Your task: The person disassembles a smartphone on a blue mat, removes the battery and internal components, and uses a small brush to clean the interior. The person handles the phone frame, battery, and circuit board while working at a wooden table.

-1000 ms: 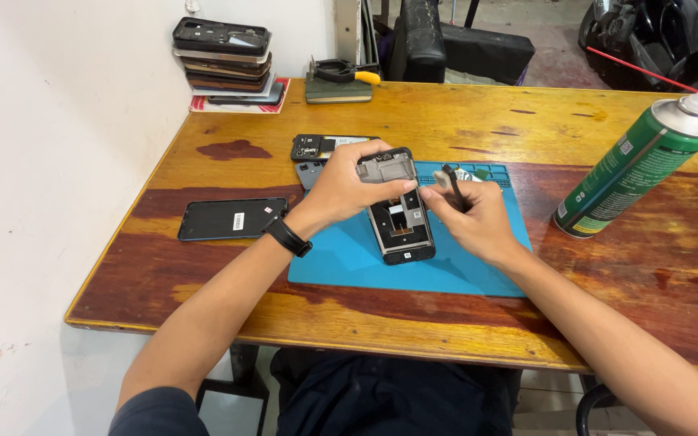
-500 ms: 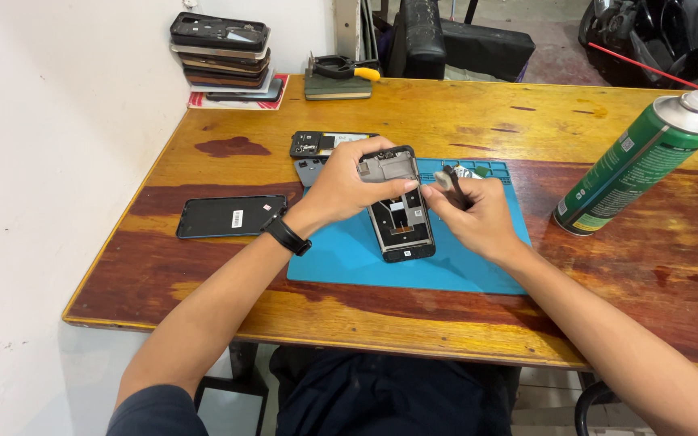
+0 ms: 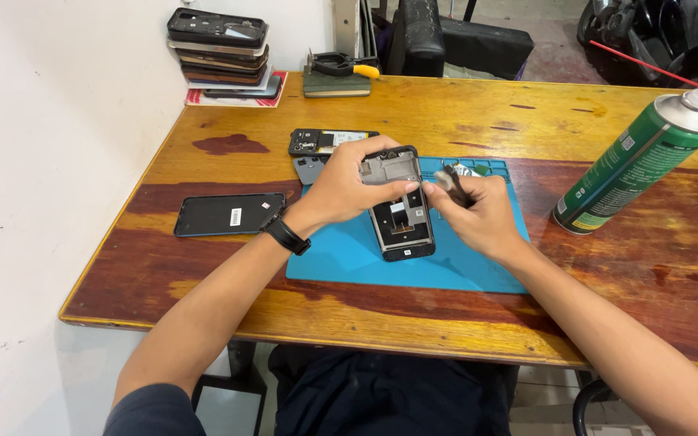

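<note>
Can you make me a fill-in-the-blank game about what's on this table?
1. The left hand grips the opened phone frame over a mat whose colour is ____.
2. The green spray can stands on the person's ____ side.
3. The black strap on the left wrist is a ____.
4. The stack of phones sits in the far ____ corner of the table.

Missing words: blue; right; watch; left

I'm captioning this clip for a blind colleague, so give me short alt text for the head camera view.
A person's left hand steadies an opened phone frame on a blue work mat, while the right hand holds a small dark tool at its top edge. On the wooden table around them lie a dark phone panel, a stack of phones and a tilted green spray can.
</note>
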